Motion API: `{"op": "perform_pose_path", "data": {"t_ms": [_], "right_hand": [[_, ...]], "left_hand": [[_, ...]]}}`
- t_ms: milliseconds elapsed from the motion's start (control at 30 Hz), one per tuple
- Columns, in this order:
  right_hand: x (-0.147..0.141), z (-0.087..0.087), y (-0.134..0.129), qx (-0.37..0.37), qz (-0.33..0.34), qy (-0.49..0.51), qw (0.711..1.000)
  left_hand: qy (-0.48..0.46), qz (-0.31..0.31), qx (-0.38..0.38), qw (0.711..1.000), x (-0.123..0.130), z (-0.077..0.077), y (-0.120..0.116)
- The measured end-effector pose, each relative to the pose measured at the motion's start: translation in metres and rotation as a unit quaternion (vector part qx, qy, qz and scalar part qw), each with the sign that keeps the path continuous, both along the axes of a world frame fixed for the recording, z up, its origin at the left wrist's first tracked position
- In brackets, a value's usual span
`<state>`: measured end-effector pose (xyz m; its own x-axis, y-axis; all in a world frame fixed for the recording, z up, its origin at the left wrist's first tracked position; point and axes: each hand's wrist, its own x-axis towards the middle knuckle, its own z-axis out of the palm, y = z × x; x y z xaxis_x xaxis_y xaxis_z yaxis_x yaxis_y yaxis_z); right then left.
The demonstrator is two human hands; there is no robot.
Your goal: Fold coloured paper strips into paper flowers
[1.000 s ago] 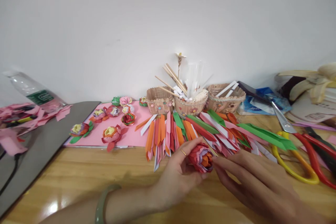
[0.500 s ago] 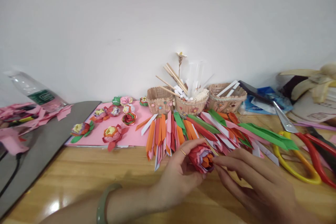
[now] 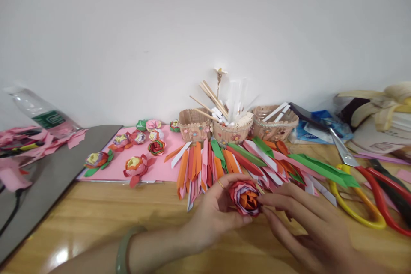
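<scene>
Wooden table (image 3: 105, 205) right across the foreground, and along it a fan of folded paper strips (image 3: 199, 162)! Right hand (image 3: 308, 218): fingertips close together; whether they're pinching, can't tell. Left hand (image 3: 208, 218): fingers curled, holding the paper flower (image 3: 245, 198) before the strips, its right edge at those right fingertips. And there, a gold ring (image 3: 221, 184)!
</scene>
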<state>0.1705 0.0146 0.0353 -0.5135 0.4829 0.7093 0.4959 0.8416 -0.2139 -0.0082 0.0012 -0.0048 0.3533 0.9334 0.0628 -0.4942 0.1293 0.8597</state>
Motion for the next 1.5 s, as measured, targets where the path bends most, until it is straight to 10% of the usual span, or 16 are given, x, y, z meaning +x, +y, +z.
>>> {"op": "perform_pose_path", "data": {"t_ms": [600,1033,1500], "right_hand": [[0.002,-0.023,0.011,-0.269,0.039,0.074,0.959],[0.001,-0.021,0.009,-0.228,0.007,0.071,0.971],[0.011,-0.033,0.011,-0.211,-0.009,0.017,0.977]], "left_hand": [[-0.006,-0.03,-0.016,0.999,-0.002,-0.003,0.004],[0.029,-0.004,0.049,0.998,0.0,0.001,0.004],[0.313,0.108,0.072,0.941,-0.037,0.028,-0.009]]}}
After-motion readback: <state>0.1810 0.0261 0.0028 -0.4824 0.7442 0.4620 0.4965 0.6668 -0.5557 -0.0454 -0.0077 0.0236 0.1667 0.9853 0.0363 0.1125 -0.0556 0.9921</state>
